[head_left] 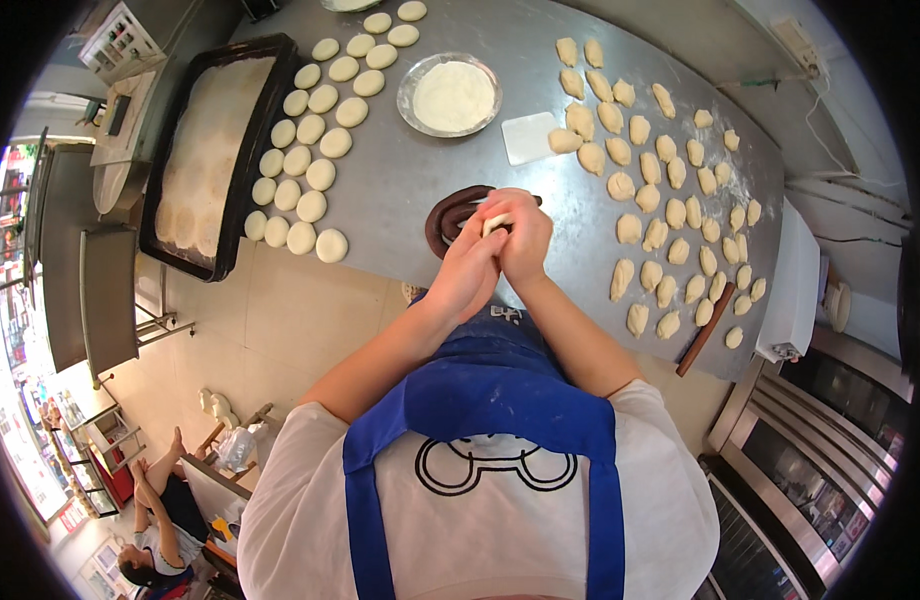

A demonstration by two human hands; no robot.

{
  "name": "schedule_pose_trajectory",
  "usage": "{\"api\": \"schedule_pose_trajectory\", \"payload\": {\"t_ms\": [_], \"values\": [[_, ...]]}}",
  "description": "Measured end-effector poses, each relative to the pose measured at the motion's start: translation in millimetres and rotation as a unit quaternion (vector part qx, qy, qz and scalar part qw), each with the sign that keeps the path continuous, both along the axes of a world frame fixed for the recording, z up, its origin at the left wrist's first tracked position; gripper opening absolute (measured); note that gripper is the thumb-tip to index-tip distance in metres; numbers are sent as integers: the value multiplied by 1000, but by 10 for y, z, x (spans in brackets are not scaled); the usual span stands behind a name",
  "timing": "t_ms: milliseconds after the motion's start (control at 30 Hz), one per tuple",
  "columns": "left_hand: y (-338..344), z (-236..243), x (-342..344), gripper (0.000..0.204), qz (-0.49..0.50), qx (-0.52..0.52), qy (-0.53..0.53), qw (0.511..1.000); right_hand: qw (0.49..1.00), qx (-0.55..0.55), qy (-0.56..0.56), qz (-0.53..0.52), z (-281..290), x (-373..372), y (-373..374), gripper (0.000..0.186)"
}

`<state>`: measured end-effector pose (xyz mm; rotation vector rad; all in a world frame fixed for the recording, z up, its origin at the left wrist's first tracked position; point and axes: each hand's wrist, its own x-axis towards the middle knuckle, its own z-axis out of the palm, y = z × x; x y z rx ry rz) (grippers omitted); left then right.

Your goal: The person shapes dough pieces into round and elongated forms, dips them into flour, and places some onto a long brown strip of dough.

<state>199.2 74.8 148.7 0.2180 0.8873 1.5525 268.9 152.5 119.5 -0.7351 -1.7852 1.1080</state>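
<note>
Both hands meet at the table's near edge around a small pale dough piece. My left hand cups it from the left, while the fingers of my right hand curl over its top and right side. Most of the dough is hidden by the fingers. Just behind and left of the hands lies a thick coil of dark brown paste, partly covered by them. Rows of flattened round dough discs sit to the left. Many irregular dough lumps are spread over the right side.
The metal table carries a bowl of flour, a white scraper and a wooden rolling pin near its right edge. A black-rimmed baking tray stands at the left. Ovens are at right; another person sits lower left.
</note>
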Motion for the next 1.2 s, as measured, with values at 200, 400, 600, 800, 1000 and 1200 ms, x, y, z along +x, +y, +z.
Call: {"api": "schedule_pose_trajectory", "payload": {"t_ms": [200,400,600,800,1000,1200], "values": [[-13,-165,-124,45,48,20,-11,999,997,71,5,4,265,-133,-110,23],[-54,-34,18,41,63,-22,19,998,987,138,-45,76,105,-78,67,24],[-29,290,-151,58,50,-20,-36,998,960,256,-96,53,177,-183,25,18],[-98,232,-233,71,30,5,-1,1000,967,232,-16,108,107,-306,146,18],[-15,98,-473,47,57,-19,48,997,993,97,38,59,294,-644,28,23],[70,-365,-608,43,76,-35,-23,996,970,-7,-36,240,74,-644,287,39]]}}
